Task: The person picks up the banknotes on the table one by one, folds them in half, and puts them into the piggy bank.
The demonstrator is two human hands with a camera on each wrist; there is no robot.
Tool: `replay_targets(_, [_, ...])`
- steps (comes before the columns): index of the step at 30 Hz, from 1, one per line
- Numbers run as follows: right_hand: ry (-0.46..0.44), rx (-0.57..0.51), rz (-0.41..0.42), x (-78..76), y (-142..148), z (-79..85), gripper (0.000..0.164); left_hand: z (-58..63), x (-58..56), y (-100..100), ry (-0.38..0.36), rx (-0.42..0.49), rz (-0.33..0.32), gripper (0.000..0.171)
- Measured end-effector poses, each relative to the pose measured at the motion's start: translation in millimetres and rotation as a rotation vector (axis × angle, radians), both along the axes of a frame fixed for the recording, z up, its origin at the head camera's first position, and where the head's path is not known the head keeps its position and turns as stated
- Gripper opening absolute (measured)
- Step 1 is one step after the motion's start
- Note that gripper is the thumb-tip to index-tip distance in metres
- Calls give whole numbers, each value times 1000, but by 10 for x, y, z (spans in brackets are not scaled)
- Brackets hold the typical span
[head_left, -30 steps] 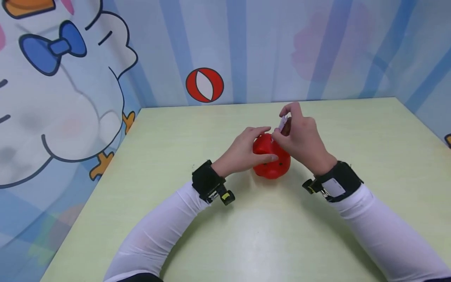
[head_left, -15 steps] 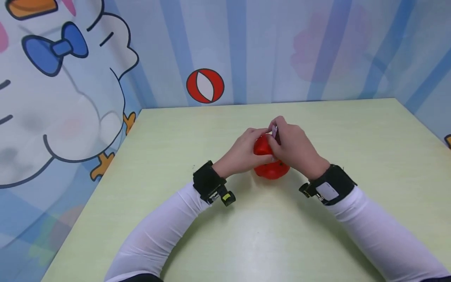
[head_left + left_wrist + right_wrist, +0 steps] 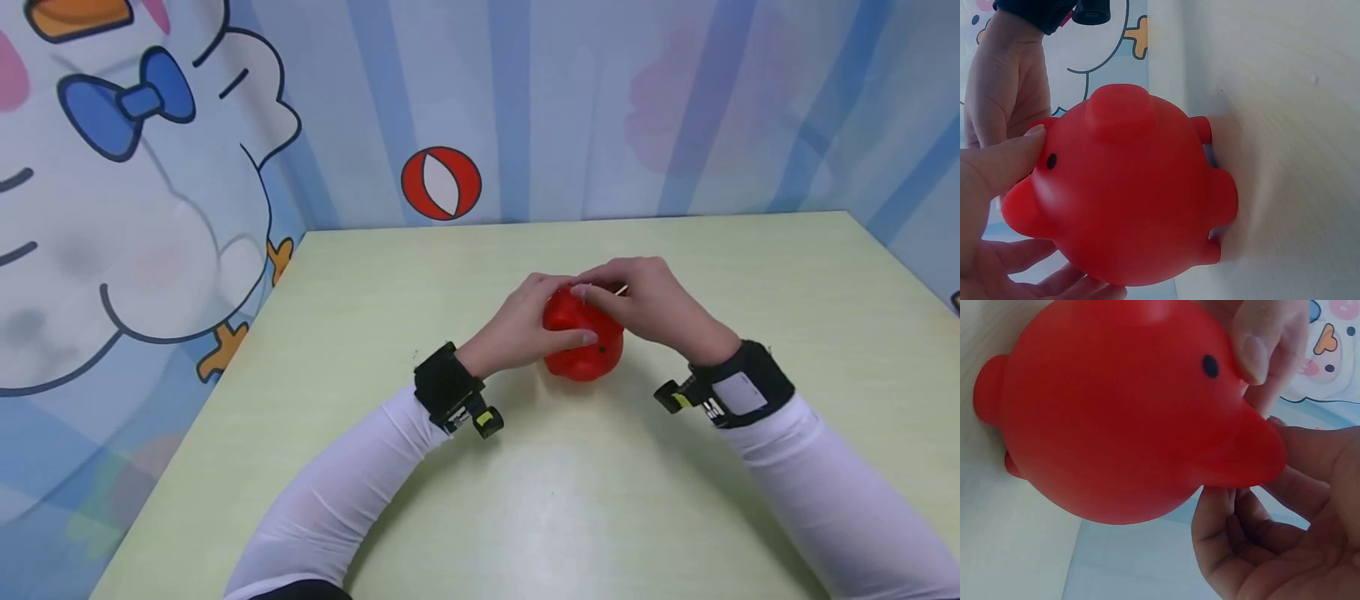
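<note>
A red piggy bank point(image 3: 583, 342) stands on its short feet on the table, snout toward me. My left hand point(image 3: 522, 325) grips it from the left, thumb across the face beside a black eye and fingers round the back. At the top, my right hand point(image 3: 648, 298) has its fingers bent close by the ear, thumb forward over the head. The right wrist view shows the ear point(image 3: 1250, 450) between thumb and fingers. No paper slip shows above the bank; I cannot tell whether the right fingertips pinch anything.
A pale yellow-green table point(image 3: 420, 333) runs back to a blue striped wall point(image 3: 555, 108). A large cartoon character point(image 3: 150, 233) is printed on the left wall. Black bands with small cameras point(image 3: 738, 385) sit on both wrists.
The right hand carried a slip like a folded banknote to the bank's top and moved down with it; the slip is now out of sight. The left hand keeps its grip.
</note>
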State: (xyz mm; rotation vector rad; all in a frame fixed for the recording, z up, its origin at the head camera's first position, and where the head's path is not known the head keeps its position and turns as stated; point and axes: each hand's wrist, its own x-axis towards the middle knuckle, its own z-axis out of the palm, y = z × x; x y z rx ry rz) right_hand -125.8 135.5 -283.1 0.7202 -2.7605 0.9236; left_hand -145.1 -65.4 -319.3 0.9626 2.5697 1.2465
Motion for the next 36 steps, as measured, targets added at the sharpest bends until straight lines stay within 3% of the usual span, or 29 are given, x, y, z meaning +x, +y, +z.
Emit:
replay_targets(11, [90,-56,-87,-117,-64,-158,20,-31,-1,-20,-19,20,22,77])
replay_targets(17, [183,-13,-6,-147,-74,-161,19,-65,-11,-31,-19,37,27,75])
replay_targets(24, [92,33,51,-83,12,-53,18,-114,-30,-28,-18,52,-5,76])
replay_targets(28, [143,57,60,-35,10,-21,16,-108,-32,-17,-16,56,-26,76])
replay_targets(31, [174,46,36,-12,-4,-6,14,-96,-31,-11,-12,57,-28,76])
replay_targets(36, [144,-16,-70,-14,27,15,17,-79,-35,6,-11,59,-34,75])
